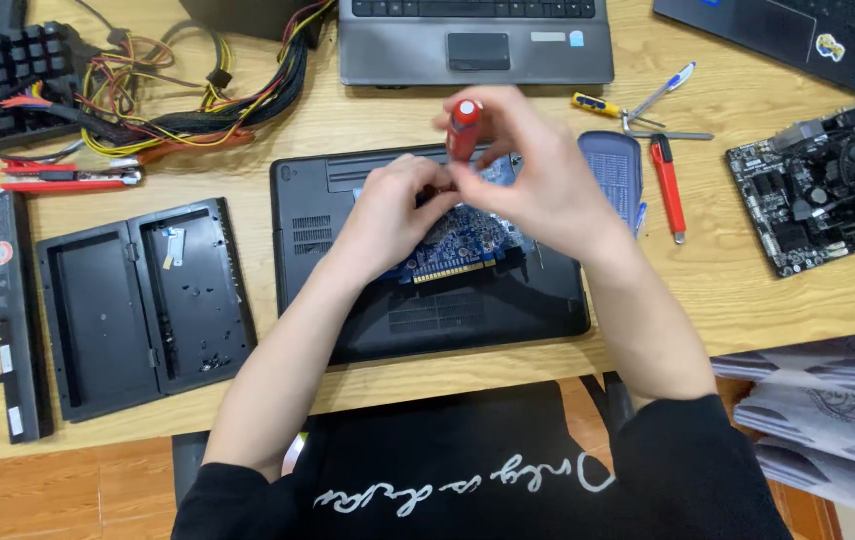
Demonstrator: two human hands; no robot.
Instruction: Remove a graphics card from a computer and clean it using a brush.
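A black laptop base (427, 310) lies upside down in front of me on the wooden table (707, 290). On it rests a blue circuit card (457, 245) with gold edge contacts. My right hand (527, 170) grips a red-handled screwdriver (464, 125), held upright over the card. My left hand (397, 205) is closed at the screwdriver's lower end, just above the card. The screwdriver's tip is hidden behind my fingers.
A black cover panel (142, 300) and a long battery (12, 310) lie at left. A bundle of power cables (177, 100) and a keyboard (2, 75) sit at back left. Behind are a grey laptop (477, 45), a red screwdriver (669, 190), pliers and a motherboard (822, 195).
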